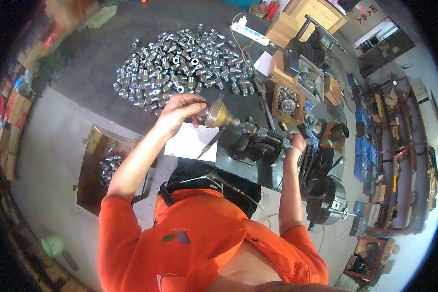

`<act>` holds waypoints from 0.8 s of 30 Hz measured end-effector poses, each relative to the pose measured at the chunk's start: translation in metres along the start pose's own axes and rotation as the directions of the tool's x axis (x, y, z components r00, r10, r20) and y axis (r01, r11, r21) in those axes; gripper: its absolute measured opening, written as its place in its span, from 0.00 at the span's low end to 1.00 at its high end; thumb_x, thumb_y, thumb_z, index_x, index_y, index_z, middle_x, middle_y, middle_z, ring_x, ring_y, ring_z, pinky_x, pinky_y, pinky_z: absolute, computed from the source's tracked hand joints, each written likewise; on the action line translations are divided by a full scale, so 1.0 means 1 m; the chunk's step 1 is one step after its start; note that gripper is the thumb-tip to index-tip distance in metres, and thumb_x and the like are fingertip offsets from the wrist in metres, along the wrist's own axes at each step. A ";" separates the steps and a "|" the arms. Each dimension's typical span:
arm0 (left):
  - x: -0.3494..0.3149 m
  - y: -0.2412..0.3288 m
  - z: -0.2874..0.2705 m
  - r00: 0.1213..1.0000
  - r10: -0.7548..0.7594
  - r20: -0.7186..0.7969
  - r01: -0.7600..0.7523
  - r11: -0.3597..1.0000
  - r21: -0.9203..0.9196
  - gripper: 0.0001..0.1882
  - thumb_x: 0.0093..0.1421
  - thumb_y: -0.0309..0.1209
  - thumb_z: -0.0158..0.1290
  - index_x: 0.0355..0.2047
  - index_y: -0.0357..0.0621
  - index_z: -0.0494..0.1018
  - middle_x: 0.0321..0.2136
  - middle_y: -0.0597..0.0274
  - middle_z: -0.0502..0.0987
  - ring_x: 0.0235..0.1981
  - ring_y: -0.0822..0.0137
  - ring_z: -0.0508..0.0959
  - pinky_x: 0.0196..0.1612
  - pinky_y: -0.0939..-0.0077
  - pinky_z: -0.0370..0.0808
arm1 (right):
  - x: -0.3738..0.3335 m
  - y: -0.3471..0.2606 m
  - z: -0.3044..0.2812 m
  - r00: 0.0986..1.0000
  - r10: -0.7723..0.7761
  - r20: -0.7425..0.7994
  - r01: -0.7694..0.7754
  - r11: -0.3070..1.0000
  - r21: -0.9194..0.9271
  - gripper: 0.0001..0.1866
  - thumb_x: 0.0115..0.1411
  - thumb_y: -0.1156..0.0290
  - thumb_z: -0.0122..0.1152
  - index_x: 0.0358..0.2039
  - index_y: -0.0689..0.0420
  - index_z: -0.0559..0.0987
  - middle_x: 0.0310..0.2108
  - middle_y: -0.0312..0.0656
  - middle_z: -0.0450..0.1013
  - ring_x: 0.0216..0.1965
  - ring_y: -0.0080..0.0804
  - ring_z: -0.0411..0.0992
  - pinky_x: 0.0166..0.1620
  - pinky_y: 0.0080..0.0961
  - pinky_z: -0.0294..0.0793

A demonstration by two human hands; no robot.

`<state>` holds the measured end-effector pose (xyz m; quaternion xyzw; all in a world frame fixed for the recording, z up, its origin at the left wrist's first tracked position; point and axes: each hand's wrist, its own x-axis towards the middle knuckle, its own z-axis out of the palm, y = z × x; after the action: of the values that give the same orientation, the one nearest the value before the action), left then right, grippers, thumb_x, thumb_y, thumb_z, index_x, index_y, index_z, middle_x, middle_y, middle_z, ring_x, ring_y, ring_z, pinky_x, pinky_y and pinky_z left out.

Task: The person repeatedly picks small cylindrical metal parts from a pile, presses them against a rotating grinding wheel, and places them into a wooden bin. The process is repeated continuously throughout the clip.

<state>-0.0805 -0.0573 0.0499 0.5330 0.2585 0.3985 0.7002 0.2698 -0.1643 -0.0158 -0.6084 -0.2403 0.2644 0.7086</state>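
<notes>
A small bench-mounted spindle machine (258,146) stands before me, with a brass-coloured conical cup (219,115) on its left end. My left hand (182,111) is at the cup's wide mouth, fingers closed in a pinch; what they hold there is hidden. At the machine's right end, the fingers of my right hand (297,141) are curled closed at the end of the spindle; what lies inside them is hidden. Beyond my left hand, a wide pile of shiny metal hex fittings (180,65) covers the dark bench.
White paper (190,143) with a dark rod-like tool lies under the cup. An open box (97,151) with several fittings sits below the bench at left. To the right are a tray of parts (284,102), a white power strip (250,33), a dark machine (328,199) and shelving (399,155).
</notes>
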 end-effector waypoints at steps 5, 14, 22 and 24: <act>-0.002 0.001 -0.004 0.998 -0.055 -0.036 0.054 0.998 -0.044 0.14 0.52 0.31 0.50 0.34 0.30 0.69 0.20 0.59 0.72 0.20 0.71 0.73 0.19 0.82 0.69 | -0.018 -0.055 0.008 0.950 -0.284 0.132 0.229 0.917 0.326 0.05 0.51 0.75 0.45 0.24 0.63 0.69 0.13 0.30 0.56 0.12 0.15 0.51 0.14 0.13 0.50; -0.004 0.004 -0.005 0.991 -0.109 -0.083 0.102 0.992 -0.080 0.14 0.51 0.31 0.51 0.33 0.31 0.69 0.20 0.59 0.72 0.18 0.71 0.73 0.16 0.83 0.68 | -0.096 -0.020 -0.047 0.990 -0.007 0.140 -0.053 0.908 0.416 0.14 0.50 0.60 0.51 0.22 0.59 0.68 0.12 0.31 0.54 0.10 0.17 0.48 0.12 0.14 0.45; -0.013 0.008 -0.016 0.989 -0.068 -0.132 0.071 0.997 0.017 0.14 0.50 0.30 0.51 0.33 0.30 0.70 0.18 0.59 0.72 0.16 0.71 0.72 0.17 0.82 0.68 | -0.007 -0.006 -0.002 0.998 0.054 0.012 -0.050 0.974 -0.219 0.08 0.50 0.68 0.48 0.24 0.59 0.72 0.17 0.31 0.62 0.19 0.18 0.59 0.22 0.17 0.57; -0.030 0.009 -0.035 0.985 -0.047 -0.166 0.064 0.993 0.100 0.15 0.50 0.31 0.51 0.33 0.30 0.70 0.18 0.58 0.71 0.16 0.71 0.71 0.19 0.82 0.67 | -0.001 -0.026 0.004 0.989 -0.069 0.134 0.067 0.998 0.021 0.06 0.51 0.74 0.46 0.24 0.61 0.72 0.15 0.31 0.59 0.15 0.16 0.55 0.19 0.14 0.53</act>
<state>-0.1270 -0.0624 0.0462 0.5274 0.3502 0.4068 0.6586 0.2685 -0.1649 0.0100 -0.5750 -0.3060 0.2825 0.7042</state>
